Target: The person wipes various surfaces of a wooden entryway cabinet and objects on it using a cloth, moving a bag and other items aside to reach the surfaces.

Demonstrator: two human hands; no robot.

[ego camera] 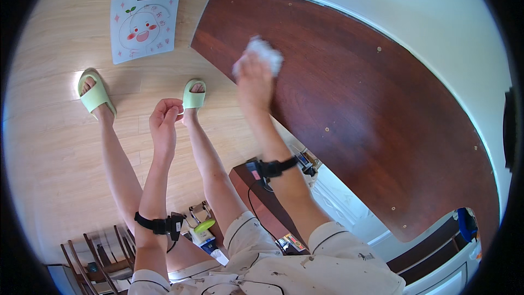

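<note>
My right hand (256,82) lies on a crumpled white cloth or tissue (268,57), blurred by motion, near the left edge of a dark reddish-brown wooden board (348,90). The fingers press over the cloth, hiding part of it. The board shows a wood grain and several small round pale marks on its surface. My left hand (165,119) hangs in the air above the floor, with its fingers curled in against the thumb and nothing visible in them. It overlaps the right sandal (193,94) in the picture, well above it.
A white bathroom scale (143,28) with a cartoon face lies on the pale wood-plank floor (53,102). A white wall (417,8) borders the board. Brown wooden chair slats (98,258) and a reddish-brown box-like piece (262,209) stand near my legs. White panels (339,196) show under the board.
</note>
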